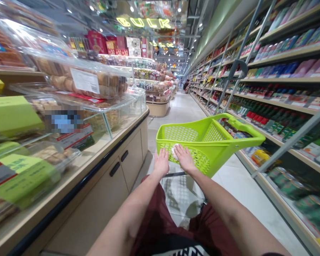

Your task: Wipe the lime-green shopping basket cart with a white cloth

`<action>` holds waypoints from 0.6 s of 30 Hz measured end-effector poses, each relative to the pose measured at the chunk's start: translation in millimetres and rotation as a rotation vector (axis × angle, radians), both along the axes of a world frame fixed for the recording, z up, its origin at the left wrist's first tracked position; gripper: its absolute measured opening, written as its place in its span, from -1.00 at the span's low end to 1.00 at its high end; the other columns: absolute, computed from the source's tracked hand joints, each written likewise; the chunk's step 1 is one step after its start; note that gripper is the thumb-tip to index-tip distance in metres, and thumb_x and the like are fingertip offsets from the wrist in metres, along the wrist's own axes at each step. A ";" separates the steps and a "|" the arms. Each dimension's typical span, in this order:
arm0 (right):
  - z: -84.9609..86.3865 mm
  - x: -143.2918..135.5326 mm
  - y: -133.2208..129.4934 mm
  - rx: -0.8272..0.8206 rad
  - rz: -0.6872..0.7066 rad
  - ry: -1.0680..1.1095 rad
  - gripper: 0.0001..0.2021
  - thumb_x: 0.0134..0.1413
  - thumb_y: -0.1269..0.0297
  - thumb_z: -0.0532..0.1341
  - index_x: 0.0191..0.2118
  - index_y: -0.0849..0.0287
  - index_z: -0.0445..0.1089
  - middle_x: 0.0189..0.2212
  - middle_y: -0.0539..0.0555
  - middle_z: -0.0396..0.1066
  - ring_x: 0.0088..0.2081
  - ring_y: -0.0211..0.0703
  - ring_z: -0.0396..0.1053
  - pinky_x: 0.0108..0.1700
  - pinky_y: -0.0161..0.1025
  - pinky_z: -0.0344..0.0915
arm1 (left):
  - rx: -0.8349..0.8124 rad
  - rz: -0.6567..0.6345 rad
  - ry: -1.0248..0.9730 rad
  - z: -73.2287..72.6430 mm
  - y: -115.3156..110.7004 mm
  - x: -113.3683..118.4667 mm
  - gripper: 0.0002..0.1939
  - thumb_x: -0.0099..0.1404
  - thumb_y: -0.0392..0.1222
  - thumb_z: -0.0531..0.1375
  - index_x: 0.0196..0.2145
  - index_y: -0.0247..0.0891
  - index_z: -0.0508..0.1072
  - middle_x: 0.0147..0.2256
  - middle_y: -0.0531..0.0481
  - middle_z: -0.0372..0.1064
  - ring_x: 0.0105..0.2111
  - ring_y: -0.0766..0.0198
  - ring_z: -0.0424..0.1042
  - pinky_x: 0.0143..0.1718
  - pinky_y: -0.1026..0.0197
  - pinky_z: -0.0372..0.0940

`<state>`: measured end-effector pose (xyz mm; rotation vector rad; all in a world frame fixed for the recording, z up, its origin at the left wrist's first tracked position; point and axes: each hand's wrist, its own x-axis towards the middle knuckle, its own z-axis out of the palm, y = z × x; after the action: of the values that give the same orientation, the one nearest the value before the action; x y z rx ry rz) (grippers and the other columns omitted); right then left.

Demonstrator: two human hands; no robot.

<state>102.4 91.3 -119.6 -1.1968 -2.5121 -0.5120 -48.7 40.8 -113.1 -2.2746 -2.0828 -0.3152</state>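
A bright green plastic shopping cart (181, 153) with perforated sides stands just ahead of me, its handle pointing to the right. My right hand (186, 159) presses a crumpled white tissue (174, 151) against the cart's near side wall. Most of the tissue is hidden under the fingers. My left hand (161, 162) lies against the same wall, left of the tissue, its fingers stretched out and holding nothing.
On the left runs a display counter (128, 156) with clear packs of baked goods (82, 80). Tall shelves (285, 103) of bottles and cans line the right, with a metal ladder (245, 67) leaning there. A person (186, 85) is low beside the far shelves. Pale floor tiles (181, 106) run between.
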 end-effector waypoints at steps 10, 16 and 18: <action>-31.9 -75.8 39.1 -0.007 0.126 -0.064 -0.63 0.12 0.45 -0.01 0.07 0.25 0.20 0.15 0.18 0.07 0.19 0.02 -0.07 0.13 0.11 -0.03 | -0.058 0.092 0.017 -20.6 0.7 -44.4 -0.29 0.06 -0.30 0.03 0.19 -0.35 -0.07 0.25 -0.16 -0.31 0.23 0.12 -0.30 0.17 -0.11 -0.28; -45.9 -50.8 25.9 -0.016 0.208 -0.072 -0.65 0.18 0.38 -0.05 0.06 0.24 0.21 0.15 0.15 0.08 0.20 0.00 -0.09 0.16 0.07 -0.07 | -0.130 0.085 -0.002 -38.7 3.4 -37.5 -0.28 0.06 -0.29 0.05 0.19 -0.39 -0.08 0.24 -0.19 -0.32 0.23 0.10 -0.30 0.17 -0.11 -0.28; -21.6 -44.7 29.4 0.016 0.174 -0.022 -0.61 0.15 0.44 -0.05 0.11 0.24 0.14 0.18 0.14 -0.01 0.22 -0.01 -0.16 0.17 0.09 -0.13 | -0.131 0.078 -0.007 -36.8 4.8 -31.1 -0.29 0.08 -0.29 0.04 0.19 -0.39 -0.09 0.24 -0.20 -0.31 0.23 0.09 -0.31 0.18 -0.11 -0.29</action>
<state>57.7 120.8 -141.2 -0.9597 -2.5944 -0.5023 -79.8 45.6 -149.9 -2.2554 -2.2527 -0.1894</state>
